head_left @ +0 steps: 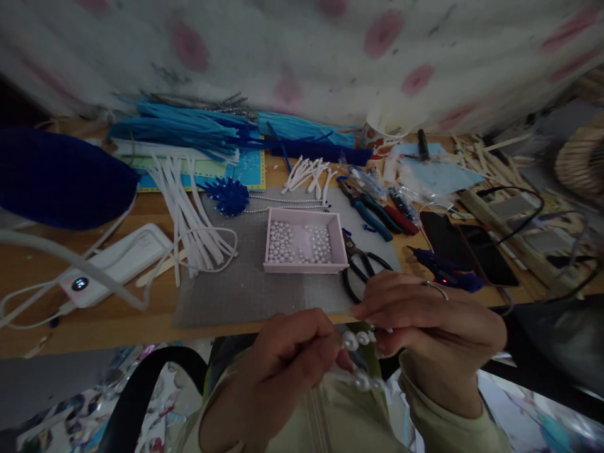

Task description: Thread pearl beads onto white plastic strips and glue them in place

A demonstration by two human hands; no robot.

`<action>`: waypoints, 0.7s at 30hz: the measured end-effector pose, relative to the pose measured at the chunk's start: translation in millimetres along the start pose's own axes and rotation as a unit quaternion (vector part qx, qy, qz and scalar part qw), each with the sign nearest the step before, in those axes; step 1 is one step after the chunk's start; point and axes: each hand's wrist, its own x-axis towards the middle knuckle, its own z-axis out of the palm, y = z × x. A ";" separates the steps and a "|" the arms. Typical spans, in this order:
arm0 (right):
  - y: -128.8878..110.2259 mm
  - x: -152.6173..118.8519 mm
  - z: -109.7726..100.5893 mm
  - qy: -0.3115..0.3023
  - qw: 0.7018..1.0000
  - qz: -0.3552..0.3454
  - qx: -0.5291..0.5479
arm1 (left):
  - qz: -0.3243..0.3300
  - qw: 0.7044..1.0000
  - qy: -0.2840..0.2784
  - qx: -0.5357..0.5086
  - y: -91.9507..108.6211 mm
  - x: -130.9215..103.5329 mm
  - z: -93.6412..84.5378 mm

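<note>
A string of white pearl beads (pixel 362 380) hangs in a loop between my two hands, in front of the table's near edge. My left hand (pixel 297 358) pinches one side of it, thumb against curled fingers. Closed on the other end is my right hand (pixel 429 311), with a ring on one finger; its fingertips partly hide the beads. Just beyond my hands, a pink box (pixel 304 267) holds loose pearl beads (pixel 282 242) in two sizes on the grey mat (pixel 226 299). Black-handled scissors (pixel 356 270) lie close to my right hand, partly covered by it.
Behind the box lie a blue flower-like piece (pixel 229 196) and pliers (pixel 370 214). White pipe cleaners (pixel 189 220) and a power bank (pixel 117 264) with a cable are at left. A blue glue gun (pixel 443 267) and phones (pixel 488 251) lie at right. Blue pipe cleaners (pixel 179 129) fill the back.
</note>
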 end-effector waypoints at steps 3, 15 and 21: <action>3.6 -1.4 4.1 0.014 0.999 -0.029 0.035 | 0.000 1.000 0.008 0.011 1.3 -0.7 0.2; 1.7 5.1 19.8 0.065 0.996 -0.041 0.048 | 0.023 1.000 -0.006 -0.002 10.5 3.4 5.4; 1.1 6.9 20.0 0.063 0.996 -0.035 0.059 | 0.027 1.000 -0.001 0.004 12.8 2.1 3.6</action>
